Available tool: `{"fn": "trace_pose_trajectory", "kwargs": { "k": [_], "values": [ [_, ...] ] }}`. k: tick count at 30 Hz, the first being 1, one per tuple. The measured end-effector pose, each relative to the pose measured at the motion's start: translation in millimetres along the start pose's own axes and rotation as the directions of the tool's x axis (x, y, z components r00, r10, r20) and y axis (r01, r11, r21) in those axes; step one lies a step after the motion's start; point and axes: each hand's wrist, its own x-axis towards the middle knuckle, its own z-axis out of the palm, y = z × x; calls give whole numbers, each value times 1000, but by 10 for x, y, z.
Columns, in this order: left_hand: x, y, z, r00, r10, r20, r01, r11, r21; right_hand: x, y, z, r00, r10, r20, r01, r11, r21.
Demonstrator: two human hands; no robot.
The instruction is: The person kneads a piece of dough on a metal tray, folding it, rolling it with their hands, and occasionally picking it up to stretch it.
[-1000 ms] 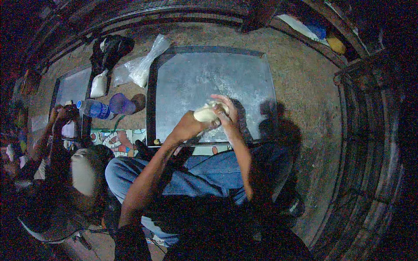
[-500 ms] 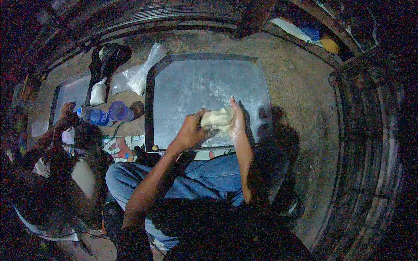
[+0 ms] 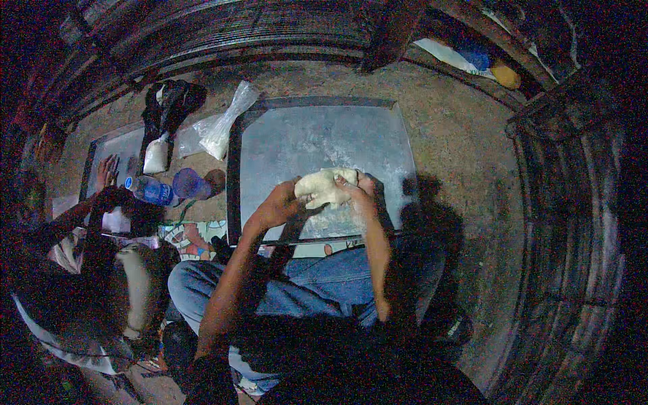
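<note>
A soft, pale lump of dough (image 3: 324, 183) is stretched sideways over a floury grey board (image 3: 270, 135) with a dark border. My left hand (image 3: 277, 202) grips its left end, fingers curled. My right hand (image 3: 361, 192) grips the right end, with fingers pressed onto the dough. Both forearms rise from the lower edge over my crossed, jean-clad legs (image 3: 297, 287).
At the left, a co-worker's hand (image 3: 106, 174) is over another board (image 3: 115, 145). Between the boards are a plastic bottle (image 3: 152, 191), purple cup (image 3: 191, 183), black bag (image 3: 172, 101), white-filled bag (image 3: 156, 156) and clear bag (image 3: 223, 128). Slatted wood (image 3: 560, 256) lines the right.
My hands have moved apart, the left one leftward, and the dough is now drawn out sideways between them. The co-worker's hand has risen and its fingers have spread.
</note>
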Motion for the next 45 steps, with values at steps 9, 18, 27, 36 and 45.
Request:
{"fn": "trace_pose_trajectory", "kwargs": {
  "k": [9,18,27,36,45],
  "values": [
    [-40,161,-218,971,238,-30,-227,951,209,-133,-80,201,987,-110,-118,84,974,-208],
    [35,-318,120,971,183,-156,-169,981,98,-49,318,185,963,6,269,57,973,-224],
    [16,-173,67,902,-305,-305,83,818,-570,-85,-154,433,924,-318,-213,248,921,-300],
    [160,-52,-116,872,-437,-222,201,732,-651,155,-22,488,973,170,157,-155,982,-106],
    [208,145,-80,928,-335,-162,229,856,-463,151,2,612,953,-127,-276,38,951,-307]
  ]
}}
